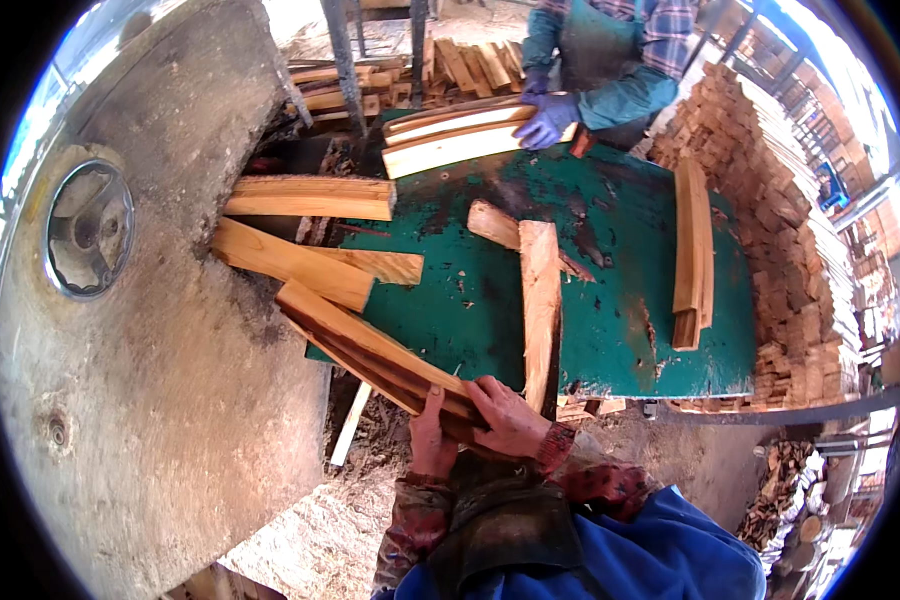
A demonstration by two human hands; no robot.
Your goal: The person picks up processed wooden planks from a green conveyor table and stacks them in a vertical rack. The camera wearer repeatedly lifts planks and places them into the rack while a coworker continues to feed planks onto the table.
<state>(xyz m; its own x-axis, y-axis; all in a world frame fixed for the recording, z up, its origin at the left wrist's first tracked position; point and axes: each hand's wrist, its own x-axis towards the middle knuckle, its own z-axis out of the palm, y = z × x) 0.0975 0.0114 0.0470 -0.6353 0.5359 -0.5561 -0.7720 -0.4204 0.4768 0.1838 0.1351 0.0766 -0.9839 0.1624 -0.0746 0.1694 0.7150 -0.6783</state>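
Observation:
A bundle of wooden boards slants up and left from my body across the near edge of the green table. My left hand grips its near end from the left side, thumb lying along the wood. On the right side of the same end, my right hand is closed over the boards; the fingertips beneath are hidden. Just right of that hand, a longer board lies on the table, partly over a short wood piece. More boards lie beyond the bundle, against the machine.
At left stands a large dusty machine panel with a round handwheel. Across the table, a co-worker's gloved hands hold several boards. Two boards lie at the table's right, by a tall wood stack.

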